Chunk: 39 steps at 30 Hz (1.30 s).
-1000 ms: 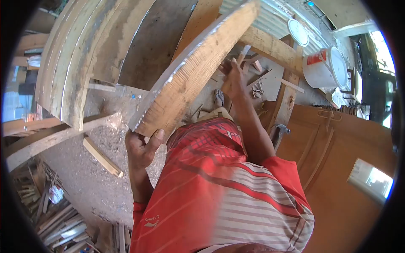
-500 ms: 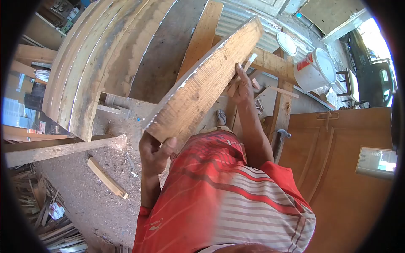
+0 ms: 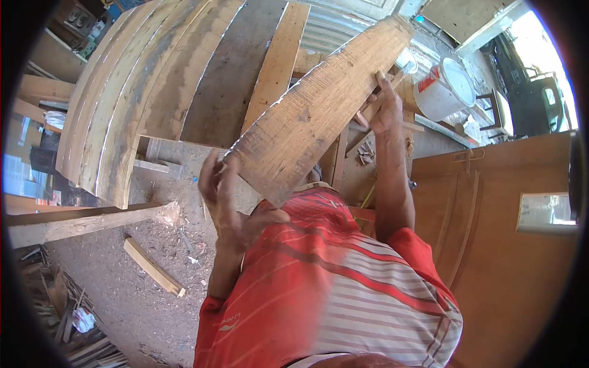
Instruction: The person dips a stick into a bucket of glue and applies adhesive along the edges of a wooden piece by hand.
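A long wooden board point(image 3: 325, 104) is tilted up in front of my chest, its broad rough-sawn face toward me. White stuff streaks its upper long edge. My right hand point(image 3: 388, 110) grips the board's lower long edge near the far end, thumb on the face. A thin stick-like thing with a pale tip point(image 3: 406, 69) pokes out beside that hand; its kind is unclear. At the near end, my left hand point(image 3: 230, 202) has its fingers spread and thumb stretched out, close to the board's corner; whether the fingertips touch it cannot be made out.
Several wide planks with white seams point(image 3: 153, 80) lie side by side at the left and back. A white bucket point(image 3: 451, 92) stands at the right, above a brown panelled door point(image 3: 491, 276). Wood offcuts point(image 3: 67, 306) pile up lower left; a short wood strip point(image 3: 153, 268) lies on the floor.
The board has shifted right and turned its broad face more toward me. My left hand has gone from holding the near end to spread fingers beside it. My right hand still grips it.
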### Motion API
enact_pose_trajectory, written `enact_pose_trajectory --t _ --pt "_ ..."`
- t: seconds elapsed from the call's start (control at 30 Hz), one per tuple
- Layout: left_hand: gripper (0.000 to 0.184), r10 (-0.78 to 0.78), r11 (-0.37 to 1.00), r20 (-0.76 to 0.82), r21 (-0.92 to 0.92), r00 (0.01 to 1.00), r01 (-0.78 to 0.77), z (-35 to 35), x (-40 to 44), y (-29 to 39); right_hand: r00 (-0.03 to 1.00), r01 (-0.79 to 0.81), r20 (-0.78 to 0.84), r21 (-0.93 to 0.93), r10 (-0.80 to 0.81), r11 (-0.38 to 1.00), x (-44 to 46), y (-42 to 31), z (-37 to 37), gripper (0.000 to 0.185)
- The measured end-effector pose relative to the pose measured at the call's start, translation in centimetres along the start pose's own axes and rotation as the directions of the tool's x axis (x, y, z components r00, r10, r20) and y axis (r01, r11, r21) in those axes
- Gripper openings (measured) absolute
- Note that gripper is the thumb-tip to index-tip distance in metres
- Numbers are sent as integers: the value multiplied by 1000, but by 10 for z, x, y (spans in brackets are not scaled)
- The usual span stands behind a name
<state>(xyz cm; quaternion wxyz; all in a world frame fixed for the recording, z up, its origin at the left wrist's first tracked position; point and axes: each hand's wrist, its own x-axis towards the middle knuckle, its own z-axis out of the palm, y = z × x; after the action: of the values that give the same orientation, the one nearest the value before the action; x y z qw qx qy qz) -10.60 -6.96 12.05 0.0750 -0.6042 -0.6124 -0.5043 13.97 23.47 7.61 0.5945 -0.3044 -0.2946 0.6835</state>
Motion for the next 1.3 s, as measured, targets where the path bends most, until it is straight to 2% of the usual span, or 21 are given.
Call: enact_pose_trajectory --t 0.03,0.13,0.17,0.27,0.4,0.47,0.53,0.57,0.6,0.7,0.73,0.8,0.9,1.0,1.03,1.13,1.17,1.23,1.3 --pt "95 76 991 21 108 997 -78 -3 3 5 999 27 -29 -39 -28 999 -3 -9 6 35" --pt "70 283 910 126 278 951 -307 -1 3 -2 995 -6 -101 -140 -8 990 -9 -31 24 37" --pt "52 275 931 125 212 953 -297 3 1 4 994 -2 -111 -171 -18 985 -3 -31 18 37" --pt "49 331 913 148 200 932 -356 4 5 7 992 4 -118 -319 -43 948 10 -41 12 36" --pt "43 447 871 153 150 881 -468 -6 27 22 992 -80 -113 -291 48 953 17 -51 22 31" --pt "37 460 873 133 110 878 -475 -15 34 30 992 -117 -87 -394 90 912 13 -57 33 25" --pt "37 458 882 108 66 883 -466 -30 37 42 991 -132 -49 -451 123 883 12 -61 34 26" --pt "37 458 885 101 40 883 -464 -38 37 48 996 -93 -49 -490 79 867 16 -56 32 30" --pt "41 456 886 89 45 885 -461 -45 35 53 992 -123 -47 -466 115 876 0 -61 45 35" --pt "53 451 890 57 52 891 -454 -68 27 66 991 -124 -41 -588 123 800 -31 -68 64 35" --pt "51 458 885 77 52 886 -462 -78 24 72 990 -141 -74 -623 122 769 -36 -65 66 36" --pt "48 467 878 110 63 878 -475 -97 19 81 997 -73 -32 -674 69 735 -64 -67 75 38" --pt "52 450 890 105 32 887 -455 -115 8 84 992 -123 -81 -794 97 596 -91 -76 85 41" --pt "54 409 910 83 33 909 -412 -127 -7 85 994 -109 -75 -766 79 634 -101 -65 80 40" --pt "54 395 917 76 34 916 -398 -129 -11 85 998 -47 -19 -787 51 615 -114 -68 88 40" --pt "54 360 930 85 48 929 -364 -133 -13 86 993 -99 -36 -779 113 619 -115 -54 84 44" --pt "54 327 941 88 60 941 -333 -135 -14 84 991 -118 -61 -824 120 554 -117 -54 85 44" --pt "53 256 961 93 84 962 -263 -140 -15 76 981 -106 10 -810 194 577 -113 -55 82 41" --pt "56 131 987 1 92 991 -130 -140 -17 71 965 -85 69 -829 252 553 -113 -61 79 37"
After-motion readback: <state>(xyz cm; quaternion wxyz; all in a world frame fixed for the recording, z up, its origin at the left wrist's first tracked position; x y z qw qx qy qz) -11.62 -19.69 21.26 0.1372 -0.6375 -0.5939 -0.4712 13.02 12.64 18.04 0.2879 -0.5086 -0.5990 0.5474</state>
